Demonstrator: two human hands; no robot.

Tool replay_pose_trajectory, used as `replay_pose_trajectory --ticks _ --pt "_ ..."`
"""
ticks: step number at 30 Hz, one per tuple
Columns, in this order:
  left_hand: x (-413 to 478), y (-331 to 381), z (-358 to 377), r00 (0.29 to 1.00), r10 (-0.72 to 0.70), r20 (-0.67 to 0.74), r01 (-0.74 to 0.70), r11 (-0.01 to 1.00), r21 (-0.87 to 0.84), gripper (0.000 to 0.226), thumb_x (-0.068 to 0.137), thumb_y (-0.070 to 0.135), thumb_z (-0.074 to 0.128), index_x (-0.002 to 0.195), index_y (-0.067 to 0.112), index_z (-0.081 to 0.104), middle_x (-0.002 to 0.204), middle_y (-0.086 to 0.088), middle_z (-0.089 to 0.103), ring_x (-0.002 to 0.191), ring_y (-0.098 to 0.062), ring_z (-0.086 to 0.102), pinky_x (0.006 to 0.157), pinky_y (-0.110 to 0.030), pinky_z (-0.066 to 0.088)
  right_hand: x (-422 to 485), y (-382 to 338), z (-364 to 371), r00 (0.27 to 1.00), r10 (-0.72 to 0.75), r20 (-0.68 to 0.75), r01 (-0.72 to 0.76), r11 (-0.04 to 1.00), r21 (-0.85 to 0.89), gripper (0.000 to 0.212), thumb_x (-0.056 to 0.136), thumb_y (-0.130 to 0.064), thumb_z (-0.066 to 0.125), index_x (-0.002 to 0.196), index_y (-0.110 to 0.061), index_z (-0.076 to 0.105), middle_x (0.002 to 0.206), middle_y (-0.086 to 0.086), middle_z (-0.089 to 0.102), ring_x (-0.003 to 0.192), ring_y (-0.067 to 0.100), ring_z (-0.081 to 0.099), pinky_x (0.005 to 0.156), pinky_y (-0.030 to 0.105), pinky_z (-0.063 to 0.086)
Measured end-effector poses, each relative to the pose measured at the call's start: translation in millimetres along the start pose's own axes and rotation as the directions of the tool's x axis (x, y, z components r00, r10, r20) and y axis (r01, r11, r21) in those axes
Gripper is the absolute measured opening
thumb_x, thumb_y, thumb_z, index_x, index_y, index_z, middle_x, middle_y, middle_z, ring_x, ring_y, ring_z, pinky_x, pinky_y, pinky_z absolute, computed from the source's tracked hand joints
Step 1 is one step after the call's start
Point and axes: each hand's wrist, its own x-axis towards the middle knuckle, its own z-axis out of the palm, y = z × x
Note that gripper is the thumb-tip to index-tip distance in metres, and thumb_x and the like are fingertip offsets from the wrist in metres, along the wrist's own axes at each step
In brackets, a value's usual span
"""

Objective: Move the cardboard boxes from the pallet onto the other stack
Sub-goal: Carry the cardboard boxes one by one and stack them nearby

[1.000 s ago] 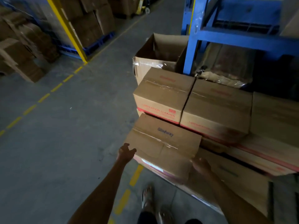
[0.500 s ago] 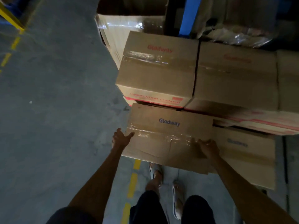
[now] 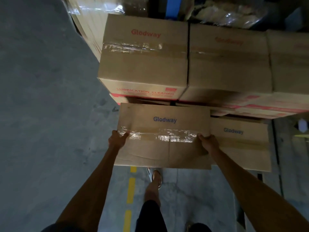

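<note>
Concrete warehouse floor is lying dim beneath a blue-lettered Glodway box, held mid-frame against the stack's front. The left hand and right hand are clasping its ends at nine and three o'clock, probably to keep it level for lifting. Red-lettered Glodway boxes are standing at twelve o'clock.

I am looking down on a dim warehouse aisle. A grey concrete floor fills the left half, mottled and scuffed, with a few dark marks. A dashed yellow line is painted up the lower middle. At the top edge stands a blue metal post, with crumpled clear plastic sheeting just to its right, catching the light.
</note>
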Motion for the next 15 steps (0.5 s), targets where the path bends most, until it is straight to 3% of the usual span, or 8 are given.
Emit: replay_pose_trajectory --ticks 11,15 --pt "-198 -24 43 0.985 0.154 -0.074 -0.158 0.986 -0.053 0.069 0.086 0.047 0.066 0.130 -0.001 0.044 0.133 -0.026 0.053 0.124 -0.040 0.051 0.100 -0.041 0.041 -79 149 -116 0.988 -0.148 -0.042 0.151 0.984 0.091 0.078 0.086 -0.057 0.063 0.136 0.001 0.050 0.136 0.022 0.055 0.123 0.039 0.054 0.100 0.040 0.044" --pt "-289 -25 99 0.962 0.267 -0.058 -0.268 0.963 -0.017 0.072 0.082 0.054 0.066 0.127 0.001 0.046 0.129 -0.025 0.057 0.118 -0.040 0.055 0.097 -0.043 0.046 -105 266 -186 0.978 -0.188 -0.088 0.199 0.970 0.138 0.102 0.070 -0.075 0.064 0.134 0.003 0.051 0.134 0.022 0.058 0.122 0.034 0.057 0.098 0.038 0.048"
